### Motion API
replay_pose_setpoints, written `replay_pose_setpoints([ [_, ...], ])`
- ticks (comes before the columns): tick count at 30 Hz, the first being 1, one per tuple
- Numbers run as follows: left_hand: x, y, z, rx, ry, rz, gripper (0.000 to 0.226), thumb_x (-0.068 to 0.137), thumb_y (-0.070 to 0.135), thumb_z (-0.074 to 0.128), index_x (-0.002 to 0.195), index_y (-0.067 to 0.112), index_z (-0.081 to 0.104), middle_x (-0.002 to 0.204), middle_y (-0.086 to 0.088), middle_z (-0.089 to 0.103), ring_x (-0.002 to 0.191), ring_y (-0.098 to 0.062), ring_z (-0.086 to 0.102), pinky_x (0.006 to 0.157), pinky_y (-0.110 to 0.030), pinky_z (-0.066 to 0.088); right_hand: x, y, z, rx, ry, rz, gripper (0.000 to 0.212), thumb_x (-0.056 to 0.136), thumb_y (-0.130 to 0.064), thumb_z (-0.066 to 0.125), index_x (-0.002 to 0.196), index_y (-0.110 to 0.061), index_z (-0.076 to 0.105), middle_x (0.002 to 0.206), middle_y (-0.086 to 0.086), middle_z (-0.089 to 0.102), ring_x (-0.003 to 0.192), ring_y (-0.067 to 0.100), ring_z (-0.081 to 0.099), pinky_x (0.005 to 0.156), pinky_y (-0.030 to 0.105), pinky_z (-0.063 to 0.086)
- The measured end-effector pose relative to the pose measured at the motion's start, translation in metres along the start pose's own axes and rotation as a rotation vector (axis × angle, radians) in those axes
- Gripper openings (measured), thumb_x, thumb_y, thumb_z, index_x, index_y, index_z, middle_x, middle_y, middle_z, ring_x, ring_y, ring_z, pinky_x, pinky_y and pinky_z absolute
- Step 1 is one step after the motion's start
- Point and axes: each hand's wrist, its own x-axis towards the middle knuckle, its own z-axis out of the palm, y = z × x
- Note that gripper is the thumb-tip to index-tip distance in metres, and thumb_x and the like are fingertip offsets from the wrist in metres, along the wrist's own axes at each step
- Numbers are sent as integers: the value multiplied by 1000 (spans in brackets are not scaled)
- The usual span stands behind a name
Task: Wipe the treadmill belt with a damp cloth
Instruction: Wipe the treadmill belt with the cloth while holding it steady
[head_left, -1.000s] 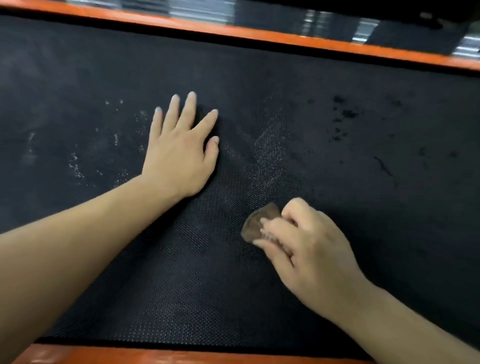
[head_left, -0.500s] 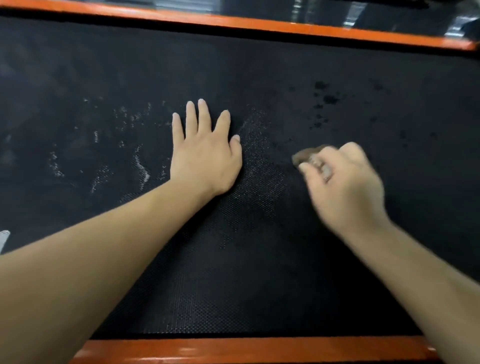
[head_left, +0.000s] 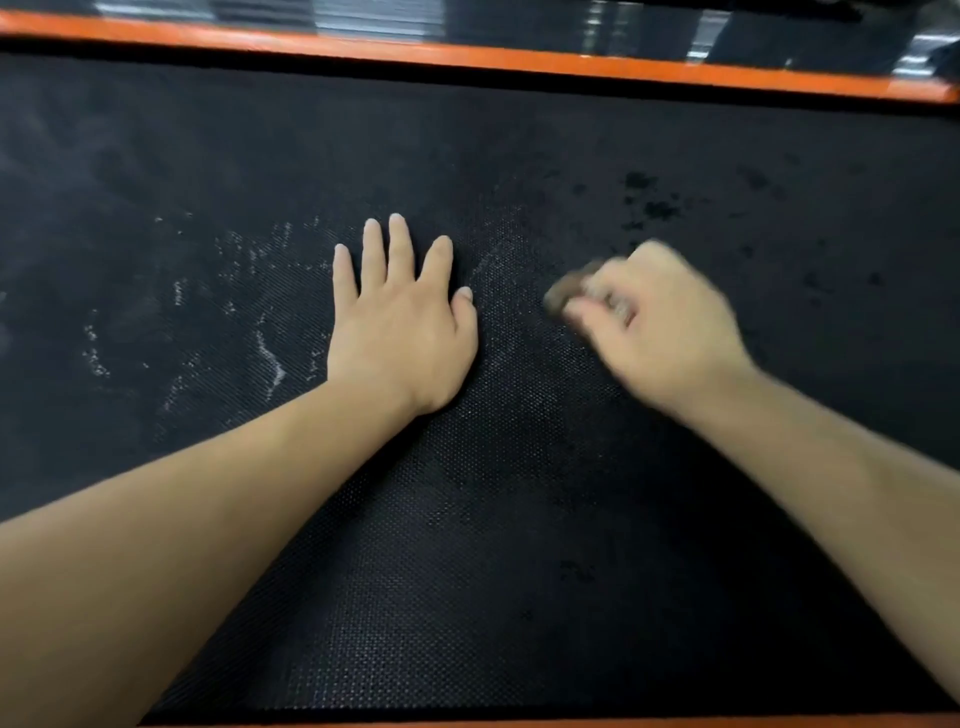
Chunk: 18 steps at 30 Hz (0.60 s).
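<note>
Two hands on the black belt (head_left: 519, 571): left hand (head_left: 400, 332) flat, fingers spread; right hand (head_left: 660, 327), blurred, clutches a small brown cloth (head_left: 563, 293), now swept forward beside the left thumb. White streaks (head_left: 270, 358) left of that hand look unwiped.

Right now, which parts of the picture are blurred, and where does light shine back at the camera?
In the head view, the right hand and the cloth it grips are smeared by motion blur. The left hand, flat on the belt, is sharp. The belt's weave glints faintly between the hands, and bright streaks show beyond the orange rail.
</note>
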Motion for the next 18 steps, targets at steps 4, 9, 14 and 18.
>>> replay_pose_setpoints([
  [4, 0, 1, 0, -4, -5, 0, 60, 104, 46, 20, 159, 23, 20, 170, -16, 3, 157, -32, -7, 126, -53, -4, 7, -1, 9, -56, 88, 76, 25, 93, -46, 57, 93, -21, 61, 92, 1, 44, 81, 32, 57, 67, 35, 45],
  [9, 0, 1, 0, 10, 5, -1, 60, 104, 46, 21, 159, 23, 21, 170, -17, 5, 157, -33, -4, 126, -53, -3, 22, 6, 2, -6, 12, 67, 25, 92, -50, 57, 92, -25, 59, 90, 0, 45, 82, 31, 56, 67, 34, 42],
  [14, 0, 0, 0, 2, 10, -8, 59, 104, 46, 22, 158, 23, 21, 170, -17, 5, 157, -33, -4, 126, -52, -3, 14, -20, 16, -14, 1, -143, 24, 92, -44, 60, 91, -20, 62, 87, -1, 42, 69, 26, 47, 63, 33, 35],
  [18, 1, 1, 0, -3, 11, -6, 59, 104, 47, 21, 158, 23, 22, 170, -16, 6, 157, -33, -3, 126, -52, -3, 62, 12, 8, -31, 65, 116, 27, 93, -50, 55, 89, -23, 60, 88, 1, 44, 81, 32, 56, 66, 33, 37],
])
